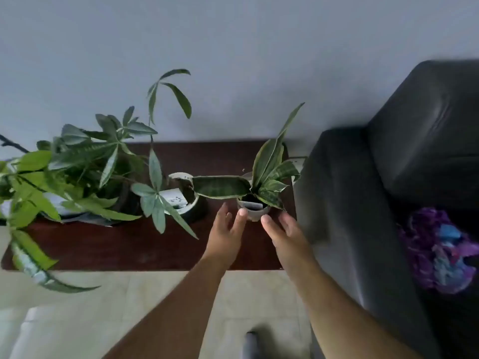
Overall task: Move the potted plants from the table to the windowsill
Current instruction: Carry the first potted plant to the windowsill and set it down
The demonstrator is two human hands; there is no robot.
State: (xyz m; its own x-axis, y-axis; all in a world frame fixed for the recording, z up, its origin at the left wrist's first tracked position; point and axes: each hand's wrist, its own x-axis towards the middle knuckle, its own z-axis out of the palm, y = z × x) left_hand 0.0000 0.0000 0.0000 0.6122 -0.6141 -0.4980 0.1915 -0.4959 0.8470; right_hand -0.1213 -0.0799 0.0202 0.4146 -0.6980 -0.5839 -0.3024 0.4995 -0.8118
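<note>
Both hands reach for the small snake plant pot (253, 212) on the table (103, 244). The left hand (225, 233) and right hand (284, 233) flank it — fingers straight, thumbs at its rim, gripping nothing.

Three potted plants (261, 182), two hands (225, 234), one table (129, 244), one sofa (388, 203).

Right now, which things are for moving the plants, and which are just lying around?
For the job: small grey pot with striped snake plant; big leafy green plants; dark brown wooden table; left hand; right hand.

Just lying about: black leather armchair; purple and blue cloth.
</note>
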